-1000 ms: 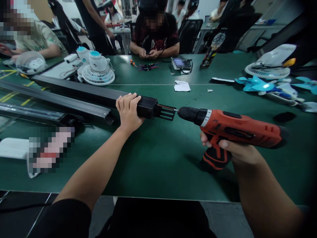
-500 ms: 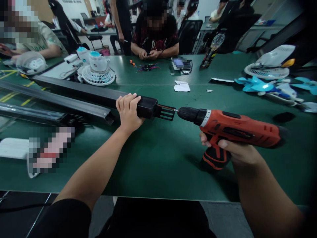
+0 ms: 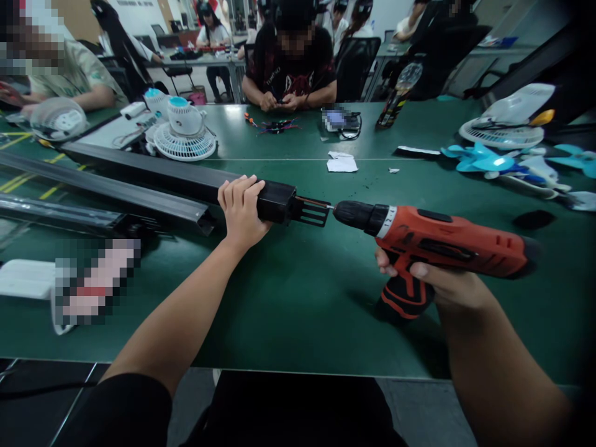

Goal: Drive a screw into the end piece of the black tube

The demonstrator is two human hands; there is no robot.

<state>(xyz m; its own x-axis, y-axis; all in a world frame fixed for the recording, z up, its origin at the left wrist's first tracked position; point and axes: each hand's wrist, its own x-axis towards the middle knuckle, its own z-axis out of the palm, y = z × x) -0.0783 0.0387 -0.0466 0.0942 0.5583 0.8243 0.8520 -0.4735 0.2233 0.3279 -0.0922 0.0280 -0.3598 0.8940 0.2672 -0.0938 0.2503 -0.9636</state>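
Note:
My left hand is wrapped over the end of a long black metal profile that runs back to the left across the table. From the profile's end juts a slotted black bracket. In my right hand is an orange and black cordless drill, gripped by its handle. The drill points left, and its thin bit reaches along the top of the bracket toward the profile's end. Where the tip of the bit ends is hard to make out.
More black profiles lie at left, near a blurred-out pink item. White fan parts stand behind them; blue fan blades lie at right. A bottle and paper scraps are farther back. A person sits opposite.
My hands, the drill and the profile look the same as before. In the background, a standing person has gone from beside the person opposite, showing a seated person farther back.

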